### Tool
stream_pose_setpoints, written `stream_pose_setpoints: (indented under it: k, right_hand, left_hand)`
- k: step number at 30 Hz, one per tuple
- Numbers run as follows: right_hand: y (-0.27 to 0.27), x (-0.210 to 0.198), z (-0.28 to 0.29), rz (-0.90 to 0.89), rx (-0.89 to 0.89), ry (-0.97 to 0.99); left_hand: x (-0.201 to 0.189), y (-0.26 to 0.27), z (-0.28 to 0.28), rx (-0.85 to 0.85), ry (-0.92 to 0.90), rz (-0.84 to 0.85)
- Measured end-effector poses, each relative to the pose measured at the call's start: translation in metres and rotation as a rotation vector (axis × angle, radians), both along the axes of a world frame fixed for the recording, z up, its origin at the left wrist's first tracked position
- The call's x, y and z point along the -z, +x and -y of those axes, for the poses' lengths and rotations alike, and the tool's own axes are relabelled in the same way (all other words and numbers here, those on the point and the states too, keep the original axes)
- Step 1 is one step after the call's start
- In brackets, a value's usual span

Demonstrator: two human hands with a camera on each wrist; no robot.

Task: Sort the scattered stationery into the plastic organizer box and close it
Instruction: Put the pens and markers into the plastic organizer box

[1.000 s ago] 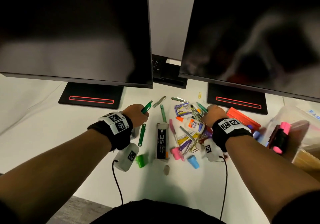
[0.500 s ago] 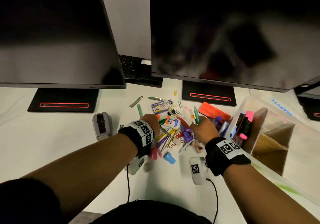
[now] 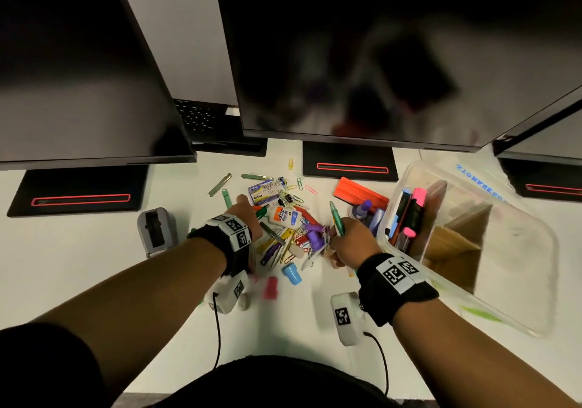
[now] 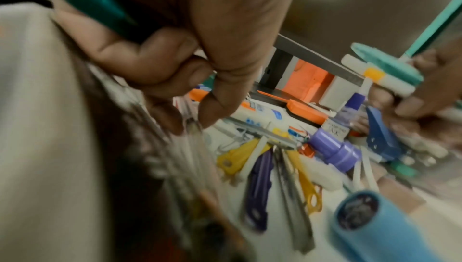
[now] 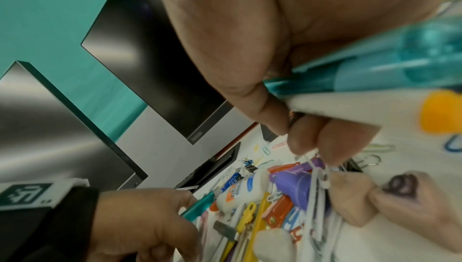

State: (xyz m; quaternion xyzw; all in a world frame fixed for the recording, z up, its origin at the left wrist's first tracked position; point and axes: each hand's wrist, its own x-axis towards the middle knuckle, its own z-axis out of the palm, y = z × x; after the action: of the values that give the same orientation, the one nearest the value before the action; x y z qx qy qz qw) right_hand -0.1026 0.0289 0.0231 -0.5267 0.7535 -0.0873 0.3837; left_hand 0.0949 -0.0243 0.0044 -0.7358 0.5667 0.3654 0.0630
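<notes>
Compared with the earlier frame, both hands have drawn closer over the pile, and the clear plastic organizer box (image 3: 519, 250) shows more fully at right.

Head view: the left hand (image 3: 247, 218) sits at the left edge of the scattered stationery pile (image 3: 293, 234) on the white surface (image 3: 78, 265), holding a dark green pen (image 3: 261, 212). The right hand (image 3: 349, 240) is at the pile's right edge, with a teal pen (image 3: 336, 220) rising from its grip. The box stands open just right of that hand, with pink and blue markers (image 3: 409, 215) upright in its near-left compartment. A white glue bottle (image 3: 286, 216) lies between the hands. A grey tape dispenser (image 3: 156, 231) stands left of the left hand.

Left wrist view: the fingers (image 4: 155, 63) are curled around the dark green pen (image 4: 100, 11); yellow and purple flat clips (image 4: 250, 159) and a purple cap (image 4: 332, 151) lie beyond.

Right wrist view: the fingers (image 5: 325, 138) clamp the teal pen (image 5: 375, 69) together with a white marker with an orange band (image 5: 362, 108), their tips pinching thin white strands (image 5: 317, 171) above the pile.
</notes>
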Motion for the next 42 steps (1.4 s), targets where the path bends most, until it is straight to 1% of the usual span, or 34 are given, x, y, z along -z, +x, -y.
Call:
stream_pose_setpoints:
  k: [2, 4, 5, 7, 10, 14, 15, 17, 19, 22, 24, 25, 28, 29, 30, 32, 33, 34, 36, 37, 38, 39, 40, 42]
  right_hand:
    - [-0.003, 0.001, -0.004, -0.046, -0.004, 0.034]
    - [-0.004, 0.0, -0.004, -0.111, 0.001, 0.028]
    - [-0.003, 0.0, -0.004, -0.124, 0.0, 0.013]
    - [0.001, 0.002, 0.0, -0.122, -0.043, 0.011]
    - [0.013, 0.014, 0.006, -0.144, -0.185, 0.09]
    - [0.031, 0.028, 0.001, -0.131, -0.359, 0.139]
    - [0.034, 0.029, -0.002, -0.129, -0.397, 0.145]
    - [0.04, 0.028, -0.009, -0.121, -0.467, 0.151]
    - [0.045, 0.026, -0.017, -0.133, -0.558, 0.16]
    - [0.047, 0.024, -0.028, -0.199, -0.681, 0.192]
    - [0.044, 0.023, -0.032, -0.213, -0.705, 0.21]
    - [0.041, 0.021, -0.033, -0.225, -0.704, 0.217]
    - [0.031, 0.02, -0.035, -0.28, -0.647, 0.2]
    - [0.027, 0.02, -0.036, -0.293, -0.614, 0.187]
    - [0.024, 0.02, -0.037, -0.289, -0.574, 0.173]
    - [0.021, 0.018, -0.036, -0.227, -0.478, 0.114]
    - [0.021, 0.016, -0.033, -0.164, -0.414, 0.068]
    - [0.024, 0.013, -0.03, -0.062, -0.315, 0.02]
    - [0.034, 0.002, -0.022, 0.251, -0.045, -0.028]
    - [0.039, -0.004, -0.016, 0.404, 0.07, -0.028]
    - [0.044, -0.01, -0.011, 0.53, 0.143, -0.012]
    - [0.049, -0.014, -0.005, 0.62, 0.178, 0.004]
    - [0.054, -0.018, 0.0, 0.659, 0.177, 0.015]
    - [0.061, -0.019, 0.006, 0.66, 0.134, 0.018]
  left_hand:
    - [0.001, 0.001, 0.001, -0.076, -0.006, -0.061]
    - [-0.001, 0.003, 0.001, -0.14, -0.01, -0.126]
    - [-0.002, 0.004, 0.001, -0.148, -0.014, -0.142]
    - [-0.005, 0.008, 0.001, -0.114, -0.024, -0.119]
    - [-0.012, 0.012, 0.002, -0.055, -0.054, -0.084]
    - [-0.02, 0.026, 0.003, -0.099, -0.118, -0.133]
    - [-0.02, 0.031, 0.002, -0.137, -0.129, -0.166]
    - [-0.019, 0.041, -0.001, -0.248, -0.125, -0.298]
    - [-0.018, 0.049, -0.005, -0.303, -0.101, -0.384]
    - [-0.018, 0.057, -0.012, -0.307, -0.056, -0.43]
    - [-0.017, 0.062, -0.017, -0.291, -0.047, -0.435]
    - [-0.016, 0.064, -0.019, -0.257, -0.056, -0.412]
    - [-0.014, 0.071, -0.023, -0.101, -0.089, -0.253]
    - [-0.015, 0.072, -0.025, -0.081, -0.093, -0.219]
    - [-0.016, 0.072, -0.026, -0.084, -0.097, -0.223]
    - [-0.02, 0.069, -0.027, -0.156, -0.076, -0.334]
    - [-0.024, 0.066, -0.027, -0.223, -0.046, -0.428]
    - [-0.028, 0.06, -0.027, -0.297, -0.006, -0.535]
    - [-0.039, 0.044, -0.027, -0.427, 0.067, -0.722]
    - [-0.044, 0.035, -0.027, -0.463, 0.095, -0.781]
    - [-0.049, 0.025, -0.027, -0.477, 0.113, -0.819]
    - [-0.053, 0.016, -0.027, -0.481, 0.123, -0.851]
    - [-0.057, 0.007, -0.027, -0.482, 0.138, -0.882]
    - [-0.065, -0.006, -0.03, -0.492, 0.176, -0.963]
